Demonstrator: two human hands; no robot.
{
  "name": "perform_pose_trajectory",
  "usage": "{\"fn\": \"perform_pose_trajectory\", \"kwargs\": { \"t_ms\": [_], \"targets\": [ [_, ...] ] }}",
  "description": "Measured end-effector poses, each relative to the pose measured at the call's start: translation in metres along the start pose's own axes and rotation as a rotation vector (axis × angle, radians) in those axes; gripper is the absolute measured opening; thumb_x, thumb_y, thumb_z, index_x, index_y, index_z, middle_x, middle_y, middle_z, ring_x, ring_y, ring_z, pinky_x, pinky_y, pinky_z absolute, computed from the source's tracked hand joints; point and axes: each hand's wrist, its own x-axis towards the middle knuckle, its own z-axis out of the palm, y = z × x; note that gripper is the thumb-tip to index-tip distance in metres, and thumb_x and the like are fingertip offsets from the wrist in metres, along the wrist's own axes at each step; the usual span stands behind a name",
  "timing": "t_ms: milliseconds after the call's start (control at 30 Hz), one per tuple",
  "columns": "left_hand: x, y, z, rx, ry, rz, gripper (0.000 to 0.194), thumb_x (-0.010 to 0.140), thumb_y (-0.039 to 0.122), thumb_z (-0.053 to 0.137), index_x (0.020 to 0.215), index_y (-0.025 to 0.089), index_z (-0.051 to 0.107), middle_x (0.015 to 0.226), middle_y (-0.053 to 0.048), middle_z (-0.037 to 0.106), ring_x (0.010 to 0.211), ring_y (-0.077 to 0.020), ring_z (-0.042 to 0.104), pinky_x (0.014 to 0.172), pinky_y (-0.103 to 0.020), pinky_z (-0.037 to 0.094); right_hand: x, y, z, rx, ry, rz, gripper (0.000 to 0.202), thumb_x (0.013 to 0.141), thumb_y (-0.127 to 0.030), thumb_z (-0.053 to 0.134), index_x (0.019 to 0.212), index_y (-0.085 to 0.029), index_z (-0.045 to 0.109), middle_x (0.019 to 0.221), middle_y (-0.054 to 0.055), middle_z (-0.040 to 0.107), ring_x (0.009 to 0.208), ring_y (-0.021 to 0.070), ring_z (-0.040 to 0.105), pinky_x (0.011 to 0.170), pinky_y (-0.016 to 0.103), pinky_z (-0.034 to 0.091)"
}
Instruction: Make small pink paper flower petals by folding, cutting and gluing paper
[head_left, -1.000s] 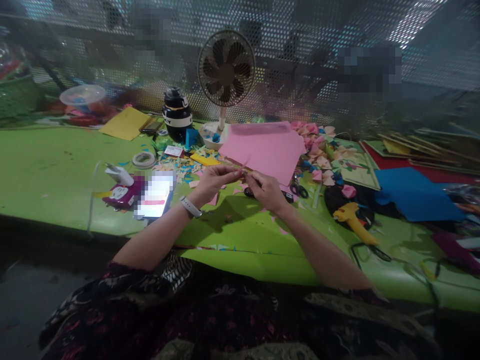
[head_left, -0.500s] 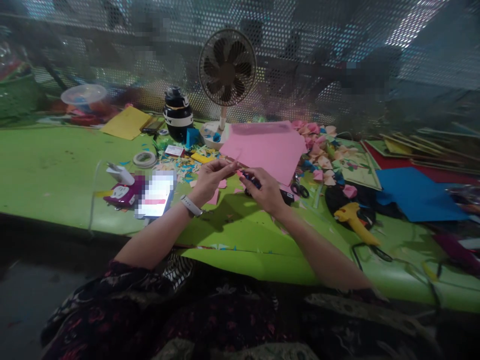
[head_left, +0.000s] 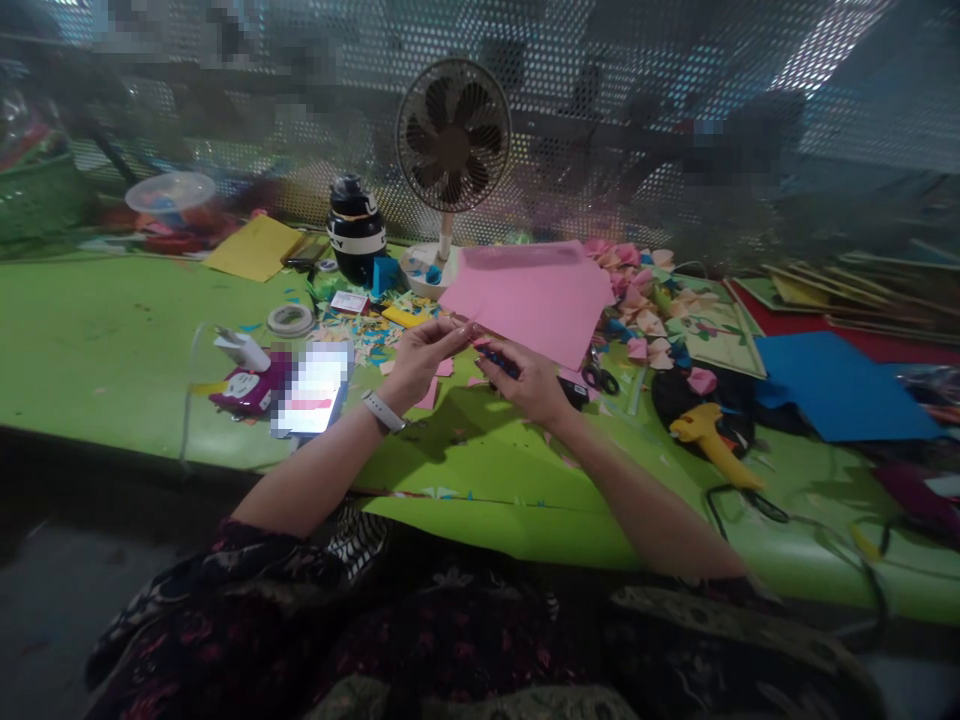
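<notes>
My left hand [head_left: 426, 358], a white band on its wrist, pinches a small piece of pink paper [head_left: 481, 342] between thumb and fingertips. Close against it on the right, my right hand [head_left: 529, 385] is closed around a slim dark blue tool [head_left: 501, 362]; the fingers cover most of it, so its kind is unclear. Both hands hover over the green tabletop [head_left: 480, 450]. Behind them lies a large sheet of pink paper [head_left: 532, 295]. Small pink scraps [head_left: 429, 395] are scattered below the left fingers.
A phone [head_left: 313, 390], tape roll [head_left: 291, 320] and black jar [head_left: 356, 230] stand left. Behind is a fan [head_left: 454, 135]. To the right are folded paper pieces [head_left: 634, 295], black-handled scissors [head_left: 600, 375], a yellow glue gun [head_left: 712, 440] with its cord, and a blue sheet [head_left: 840, 385].
The right fingers have shifted slightly around the blue tool, and less of the tool shows. The left hand has barely moved, still pinching the pink paper.
</notes>
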Motion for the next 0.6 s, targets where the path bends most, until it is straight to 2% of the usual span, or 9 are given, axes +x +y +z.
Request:
{"fn": "perform_pose_trajectory", "kwargs": {
  "t_ms": [133,267,367,467,533,600],
  "targets": [
    [0.0001,-0.0015,-0.0002,0.009,0.023,0.034,0.026,0.068,0.036,0.088,0.067,0.016,0.07,0.075,0.0,0.073,0.075,-0.0101,0.069,0.08,-0.025,0.055,-0.0006,-0.0028,0.0011,-0.033,0.039,0.002,0.031,0.094,-0.042,0.061,0.115,-0.021,0.067,0.109,0.009,0.073,0.096,0.0234,0.069,0.088,0.039,0.054],
    [0.0001,-0.0019,-0.0005,0.027,-0.001,0.034,0.026,0.068,0.037,0.088,0.073,0.016,0.073,0.08,-0.002,0.075,0.079,-0.0117,0.07,0.083,-0.027,0.055,0.0,-0.0048,-0.001,0.001,0.011,0.029,0.029,0.096,-0.042,0.057,0.114,-0.022,0.067,0.11,0.008,0.073,0.093,0.022,0.069,0.083,0.036,0.055],
    [-0.0001,-0.0011,-0.0006,0.01,-0.015,0.019,0.027,0.067,0.038,0.088,0.076,0.017,0.074,0.084,-0.002,0.076,0.081,-0.0129,0.071,0.086,-0.029,0.056,0.001,-0.0032,-0.0028,0.066,-0.008,0.074,0.033,0.095,-0.047,0.057,0.114,-0.022,0.068,0.103,0.006,0.073,0.075,0.0172,0.067,0.069,0.031,0.055],
    [-0.0003,0.0007,0.0,-0.002,-0.028,0.008,0.026,0.067,0.038,0.088,0.079,0.018,0.076,0.086,-0.002,0.077,0.083,-0.0134,0.071,0.088,-0.03,0.056,0.0016,0.0008,-0.0029,0.148,-0.045,0.116,0.039,0.094,-0.051,0.057,0.115,-0.02,0.067,0.096,0.005,0.072,0.052,0.0109,0.058,0.053,0.028,0.051],
    [-0.0002,0.0016,0.0003,-0.011,-0.042,-0.008,0.026,0.068,0.038,0.088,0.082,0.018,0.077,0.087,-0.003,0.077,0.085,-0.0137,0.072,0.09,-0.031,0.056,0.0018,0.0027,-0.0022,0.167,-0.062,0.129,0.042,0.094,-0.054,0.055,0.114,-0.019,0.068,0.091,0.004,0.071,0.047,0.0101,0.054,0.049,0.028,0.05],
    [0.0003,0.0014,0.0001,-0.021,-0.046,-0.016,0.026,0.067,0.037,0.088,0.081,0.018,0.077,0.087,-0.003,0.077,0.084,-0.0134,0.072,0.09,-0.031,0.056,0.0018,0.0029,-0.0013,0.151,-0.063,0.119,0.044,0.096,-0.056,0.051,0.112,-0.019,0.069,0.09,0.005,0.072,0.052,0.0129,0.059,0.053,0.03,0.052]
  ]
}}
